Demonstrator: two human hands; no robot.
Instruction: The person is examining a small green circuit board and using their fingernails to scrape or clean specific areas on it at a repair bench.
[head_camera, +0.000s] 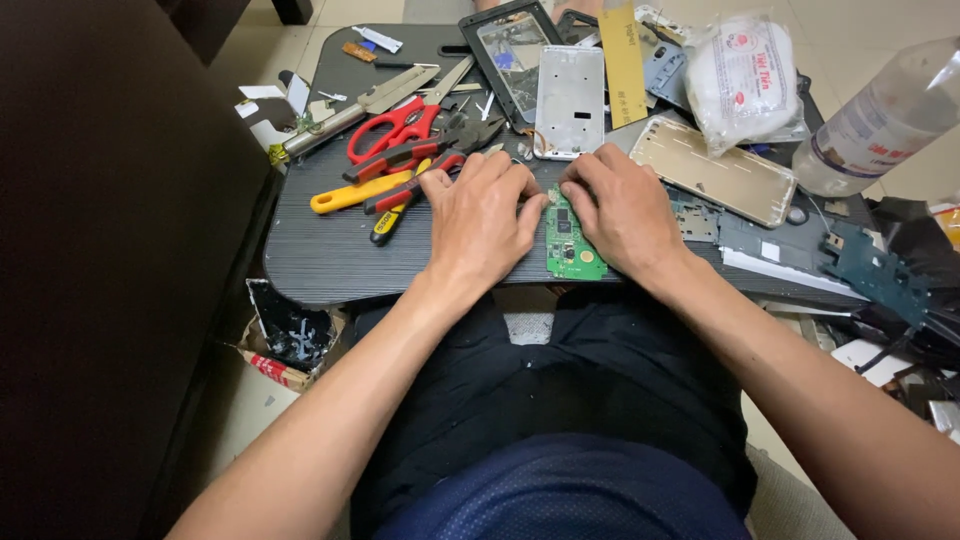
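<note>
Both hands are down on a small green circuit board (573, 238) that lies flat near the front edge of the dark grooved surface (320, 262). The left hand (480, 215) is palm down with fingers curled, its fingertips at the board's left edge; the right hand (622, 210) covers the board's right side, fingers bent over its top. Can't tell whether either one is really pinching it or just pressing on it.

Just left of the left hand there's a heap of tools: red-handled scissors (392, 130), pliers with red and yellow grips (405, 195). Behind the hands sits a silver phone frame (570, 100), and to the right a gold phone back cover (715, 170) and a clear plastic bottle (880, 120).
</note>
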